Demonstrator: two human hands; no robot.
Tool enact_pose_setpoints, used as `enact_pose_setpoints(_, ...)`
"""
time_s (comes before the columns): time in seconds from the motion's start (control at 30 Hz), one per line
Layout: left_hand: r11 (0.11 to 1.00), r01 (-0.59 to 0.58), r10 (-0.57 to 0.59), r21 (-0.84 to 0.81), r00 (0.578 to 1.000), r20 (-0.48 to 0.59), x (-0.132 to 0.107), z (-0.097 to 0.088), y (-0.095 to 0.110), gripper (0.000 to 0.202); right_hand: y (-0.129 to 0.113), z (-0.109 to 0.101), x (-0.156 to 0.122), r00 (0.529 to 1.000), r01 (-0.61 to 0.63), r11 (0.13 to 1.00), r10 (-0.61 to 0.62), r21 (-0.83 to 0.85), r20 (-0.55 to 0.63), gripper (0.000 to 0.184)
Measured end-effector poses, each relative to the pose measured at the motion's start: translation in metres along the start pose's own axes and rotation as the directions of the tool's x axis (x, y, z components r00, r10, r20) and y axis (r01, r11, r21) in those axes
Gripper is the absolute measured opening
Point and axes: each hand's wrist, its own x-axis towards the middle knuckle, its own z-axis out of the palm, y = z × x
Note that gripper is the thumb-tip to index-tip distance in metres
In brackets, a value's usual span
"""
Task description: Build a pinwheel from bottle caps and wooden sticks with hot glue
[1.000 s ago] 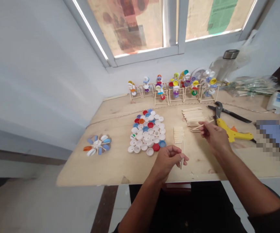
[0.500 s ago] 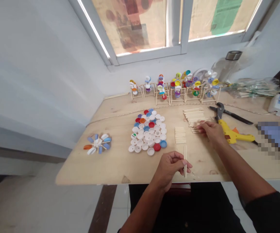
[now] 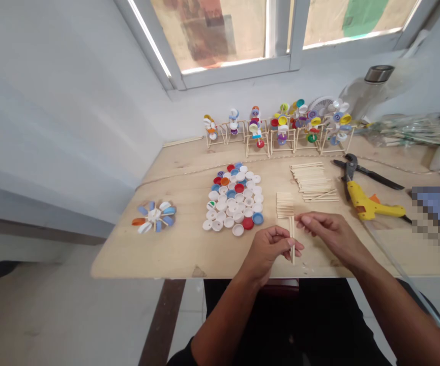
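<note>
My left hand point(image 3: 267, 251) is closed in a pinch around a few thin wooden sticks point(image 3: 292, 229), held lengthwise near the table's front edge. My right hand point(image 3: 328, 231) is just right of them, thumb and fingertips pressed together close to their upper part. Whatever it may hold is too small or hidden to make out. Beyond the left hand lies a bundle of short sticks point(image 3: 284, 204). A pile of longer sticks point(image 3: 311, 180) is spread farther back, past the right hand.
Plastic bottle caps point(image 3: 233, 203) cover the table's middle. A cap wheel point(image 3: 154, 217) lies at left. Small stick frames with cap wheels point(image 3: 258, 137) line the back. Pliers point(image 3: 352, 165) and a yellow glue gun point(image 3: 374, 203) are at right. A cord point(image 3: 189, 174) crosses behind.
My right hand has moved from the longer-stick pile leftward and nearer, up to the sticks in my left hand. The left hand keeps its hold. The view has shifted slightly.
</note>
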Motion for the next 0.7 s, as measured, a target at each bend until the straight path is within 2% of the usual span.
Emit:
enact_pose_setpoints(0.07,0.998,-0.033,0.033,0.054,0.999,0.007,0.002,0.0,0.0,0.028,-0.004,0.009,-0.006,0.99,-0.011,0.998,0.003,0.062,0.139,0.033)
enact_pose_setpoints(0.1,0.995,-0.052,0.051,0.082,0.999,0.01,0.002,0.0,0.0,0.028,-0.005,0.012,-0.008,0.986,-0.014,0.996,-0.001,0.088,0.165,0.033)
enact_pose_setpoints(0.2,0.981,-0.115,0.115,0.155,0.993,0.005,0.005,-0.001,-0.001,0.026,-0.003,0.018,-0.01,0.995,-0.006,0.994,-0.004,0.109,0.098,0.03)
enact_pose_setpoints(0.27,0.968,-0.165,0.168,0.191,0.986,0.002,0.006,-0.001,-0.003,0.023,0.0,0.019,-0.011,0.998,0.046,0.998,-0.047,0.037,0.031,0.028)
enact_pose_setpoints(0.33,0.949,-0.218,0.22,0.227,0.975,0.017,0.008,-0.003,-0.005,0.018,0.005,0.02,-0.012,0.989,0.141,0.986,-0.143,-0.085,-0.027,0.025)
enact_pose_setpoints(0.4,0.922,-0.274,0.273,0.276,0.961,0.042,0.01,-0.005,-0.008,0.016,0.008,0.02,-0.014,0.965,0.243,0.95,-0.258,-0.197,-0.052,0.021)
enact_pose_setpoints(0.5,0.844,-0.353,0.359,0.404,0.931,0.065,0.013,-0.009,-0.013,0.017,0.013,0.022,-0.017,0.92,0.363,0.89,-0.389,-0.278,-0.045,0.017)
enact_pose_setpoints(0.6,0.766,-0.398,0.412,0.505,0.907,0.089,0.016,-0.014,-0.018,0.017,0.017,0.024,-0.019,0.878,0.448,0.837,-0.479,-0.315,-0.025,0.013)
enact_pose_setpoints(0.7,0.737,-0.416,0.423,0.533,0.899,0.117,0.018,-0.018,-0.022,0.017,0.021,0.025,-0.02,0.857,0.481,0.81,-0.515,-0.336,-0.016,0.011)
